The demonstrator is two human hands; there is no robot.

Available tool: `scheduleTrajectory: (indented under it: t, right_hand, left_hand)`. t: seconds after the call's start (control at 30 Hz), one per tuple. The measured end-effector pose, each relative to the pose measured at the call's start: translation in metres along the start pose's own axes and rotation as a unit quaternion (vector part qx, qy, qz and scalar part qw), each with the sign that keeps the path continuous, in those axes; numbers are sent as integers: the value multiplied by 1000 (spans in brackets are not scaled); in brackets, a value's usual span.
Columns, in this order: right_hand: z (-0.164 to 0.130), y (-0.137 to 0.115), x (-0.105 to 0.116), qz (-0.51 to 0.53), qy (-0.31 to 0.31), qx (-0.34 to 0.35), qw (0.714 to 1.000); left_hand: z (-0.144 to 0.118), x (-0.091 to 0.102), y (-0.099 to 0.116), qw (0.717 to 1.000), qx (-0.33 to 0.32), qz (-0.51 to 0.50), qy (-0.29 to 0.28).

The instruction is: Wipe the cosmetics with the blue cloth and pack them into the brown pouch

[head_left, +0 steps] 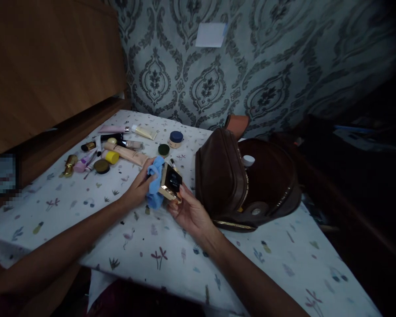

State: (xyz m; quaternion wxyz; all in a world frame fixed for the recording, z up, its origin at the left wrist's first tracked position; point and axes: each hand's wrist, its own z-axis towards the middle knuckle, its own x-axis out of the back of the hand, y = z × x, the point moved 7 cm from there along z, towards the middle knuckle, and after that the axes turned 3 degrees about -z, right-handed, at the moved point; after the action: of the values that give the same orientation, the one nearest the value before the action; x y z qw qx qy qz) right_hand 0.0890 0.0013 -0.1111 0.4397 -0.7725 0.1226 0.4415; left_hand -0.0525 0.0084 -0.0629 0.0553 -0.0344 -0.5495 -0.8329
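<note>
Head view: compact [171,181] between right-hand fingers [184,193].

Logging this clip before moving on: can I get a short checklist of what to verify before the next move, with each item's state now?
1. Right hand holds the compact: ok.
2. Left hand presses the blue cloth against the compact: ok.
3. Compact clean: cannot tell, too dim.
4. Brown bag unzipped beside the hands: ok.
5. Other cosmetics lie apart on the tablecloth, clear of both hands: ok.
</note>
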Motion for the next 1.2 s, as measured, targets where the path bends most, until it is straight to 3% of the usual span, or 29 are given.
scheduleTrajectory:
  t: [0.1, 0.2, 0.4, 0.53, 0.67, 0.77, 0.93, 1.07, 1.2]
  right_hand:
    - [2, 1, 2, 11, 4, 9, 1000]
    - [3, 0, 4, -5, 10, 25, 1000]
    - [4, 3, 3, -86, -9, 19, 996]
    - [4, 4, 1, -92, -23, 7, 995]
    - [2, 3, 0, -78, -13, 6, 997]
    - [2, 2, 2, -60, 1, 14, 998]
    - [5, 1, 6, -38, 13, 39, 998]
    - [4, -2, 5, -52, 8, 58, 997]
    - [1, -8, 3, -127, 2, 102, 987]
  left_hand:
    - [-3, -9, 3, 998, -18, -2, -57]
    - [-5, -13, 3, 998, 6, 4, -69]
    - [0, -3, 6, 1000, 8, 24, -8]
    - [1, 10, 0, 995, 56, 15, 80]
    - [-1, 12, -6, 991, 91, -4, 100]
    - [0, 9, -3, 995, 48, 13, 81]
    - [-1, -1, 1, 999, -14, 37, -14]
    - [-2, -2, -3, 998, 38, 27, -32]
    - [-3, 1, -5, 992, 122, 30, 9]
